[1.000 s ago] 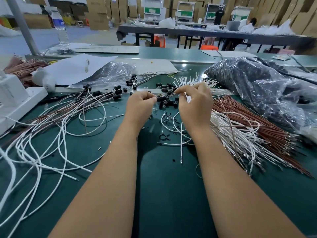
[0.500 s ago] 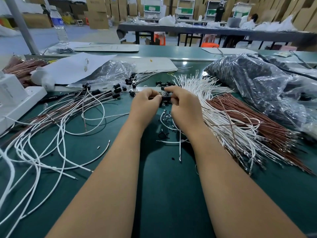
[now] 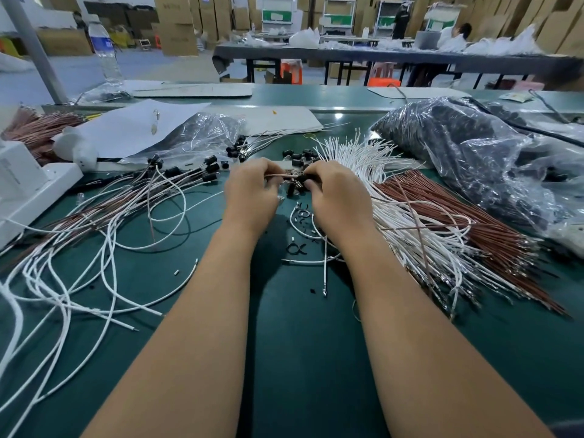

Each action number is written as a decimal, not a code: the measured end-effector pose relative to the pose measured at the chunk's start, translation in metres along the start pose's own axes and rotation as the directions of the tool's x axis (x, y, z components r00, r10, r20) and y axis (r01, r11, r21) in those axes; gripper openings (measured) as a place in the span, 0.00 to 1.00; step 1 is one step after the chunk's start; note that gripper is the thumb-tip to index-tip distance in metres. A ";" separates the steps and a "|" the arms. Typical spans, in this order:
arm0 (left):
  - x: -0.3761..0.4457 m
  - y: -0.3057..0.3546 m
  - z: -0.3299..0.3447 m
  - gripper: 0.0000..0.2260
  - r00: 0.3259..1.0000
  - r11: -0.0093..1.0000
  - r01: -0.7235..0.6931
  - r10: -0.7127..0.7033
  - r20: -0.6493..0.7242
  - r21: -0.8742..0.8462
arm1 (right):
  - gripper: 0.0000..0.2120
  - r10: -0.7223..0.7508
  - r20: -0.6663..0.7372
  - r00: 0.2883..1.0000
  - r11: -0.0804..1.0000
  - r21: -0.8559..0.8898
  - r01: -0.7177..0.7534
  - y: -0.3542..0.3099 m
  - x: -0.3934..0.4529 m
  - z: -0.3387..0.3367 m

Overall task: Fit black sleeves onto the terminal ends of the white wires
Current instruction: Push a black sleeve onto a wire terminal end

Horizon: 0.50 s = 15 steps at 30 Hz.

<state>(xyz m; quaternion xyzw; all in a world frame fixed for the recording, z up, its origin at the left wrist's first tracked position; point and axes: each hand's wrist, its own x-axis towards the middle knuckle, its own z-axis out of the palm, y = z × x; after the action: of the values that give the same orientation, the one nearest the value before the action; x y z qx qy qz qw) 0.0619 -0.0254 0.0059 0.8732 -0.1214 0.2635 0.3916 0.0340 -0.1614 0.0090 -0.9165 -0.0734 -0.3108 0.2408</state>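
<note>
Workbench (image 3: 300, 358), green-surfaced, carries everything under my two forearms, which reach forward side by side. Largest on it is the clear plastic bag of dark parts (image 3: 474, 159) at far right; next, the fan of brown wires (image 3: 458, 222) lying just beside and partly under the bundle of white wires (image 3: 395, 222), both right of my right hand. At left spreads a loose tangle of finished wires (image 3: 94, 235), white and brown mixed, several ending in black sleeves (image 3: 210, 168) already seated on their terminals. A white sheet of paper (image 3: 132, 128) and a smaller clear bag (image 3: 205, 134) lie beyond that tangle, and a white device (image 3: 28, 184) sits at the left edge. My left hand (image 3: 252, 194) has its fingers curled narrowly, pinching a thin wire end (image 3: 278, 176) that runs horizontally toward the other hand; in this view it looks pale brown rather than white. My right hand (image 3: 338, 194) is likewise curled tight, its fingertips closed on a small black sleeve (image 3: 305, 178) at the tip of that wire, the two hands almost touching. Whether the terminal is inside the sleeve I cannot tell. Directly behind and below my fingertips lies a small heap of loose black sleeves (image 3: 298, 156), and nearer me a few black ring-shaped scraps (image 3: 297, 248) beside a stray white wire (image 3: 325, 273).
</note>
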 end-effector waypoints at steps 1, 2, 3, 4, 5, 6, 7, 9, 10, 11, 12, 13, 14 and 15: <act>0.001 -0.004 0.001 0.07 0.997 0.988 0.069 -0.063 -0.045 0.135 | 0.08 0.012 -0.017 1.000 0.999 -0.040 -0.012 0.002 0.000 -0.001; 0.001 -0.008 0.001 0.07 0.986 0.957 0.159 -0.140 -0.093 0.242 | 0.07 0.026 -0.031 0.999 0.997 -0.078 -0.028 0.004 0.000 -0.002; 0.000 -0.011 -0.001 0.08 0.967 0.915 0.250 -0.219 -0.131 0.316 | 0.07 0.040 -0.040 0.998 0.993 -0.113 -0.044 0.005 0.000 -0.002; 0.000 -0.014 -0.003 0.10 0.944 0.872 0.330 -0.293 -0.155 0.362 | 0.07 0.052 -0.045 0.998 0.989 -0.139 -0.058 0.006 0.001 -0.003; -0.001 -0.016 -0.006 0.13 0.924 0.838 0.383 -0.344 -0.169 0.389 | 0.07 0.063 -0.046 0.997 0.987 -0.144 -0.069 0.007 0.001 -0.003; -0.001 -0.016 -0.007 0.14 0.918 0.824 0.397 -0.355 -0.177 0.404 | 0.07 0.073 -0.042 0.996 0.989 -0.128 -0.078 0.008 0.001 -0.002; -0.001 -0.014 -0.007 0.15 0.931 0.837 0.365 -0.319 -0.179 0.408 | 0.07 0.081 -0.030 0.996 0.992 -0.097 -0.083 0.007 0.001 -0.002; -0.002 -0.005 -0.002 0.14 0.981 0.920 0.173 -0.127 -0.149 0.352 | 0.07 0.070 0.004 0.998 0.997 -0.026 -0.069 0.004 0.001 0.000; -0.002 0.001 0.001 0.13 0.994 0.953 0.033 -0.001 -0.105 0.303 | 0.07 0.055 0.011 0.998 0.998 0.005 -0.055 0.002 0.001 0.001; -0.003 0.006 0.004 0.12 0.992 0.962 -0.099 0.116 -0.053 0.253 | 0.07 0.041 0.013 0.999 0.999 0.026 -0.041 0.001 0.001 0.001; -0.004 0.009 0.006 0.11 0.980 0.959 -0.194 0.200 -0.008 0.206 | 0.07 0.030 0.013 0.999 0.999 0.038 -0.031 0.000 0.001 0.002; -0.004 0.010 0.007 0.11 0.970 0.958 -0.242 0.241 0.022 0.157 | 0.07 0.025 0.017 1.000 0.999 0.045 -0.026 0.000 0.001 0.003; -0.004 0.009 0.007 0.10 0.969 0.963 -0.248 0.246 0.034 0.107 | 0.07 0.025 0.023 0.999 0.998 0.057 -0.027 0.000 0.001 0.003; -0.004 0.008 0.006 0.10 0.974 0.973 -0.224 0.223 0.033 0.057 | 0.08 0.032 0.027 0.999 0.996 0.079 -0.034 0.000 0.001 0.003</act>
<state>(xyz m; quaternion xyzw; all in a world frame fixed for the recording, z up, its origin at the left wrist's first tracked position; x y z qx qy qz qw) 0.0572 -0.0354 0.0051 0.8689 -0.2162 0.2977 0.3312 0.0364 -0.1595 0.0074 -0.9113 -0.0735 -0.2918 0.2811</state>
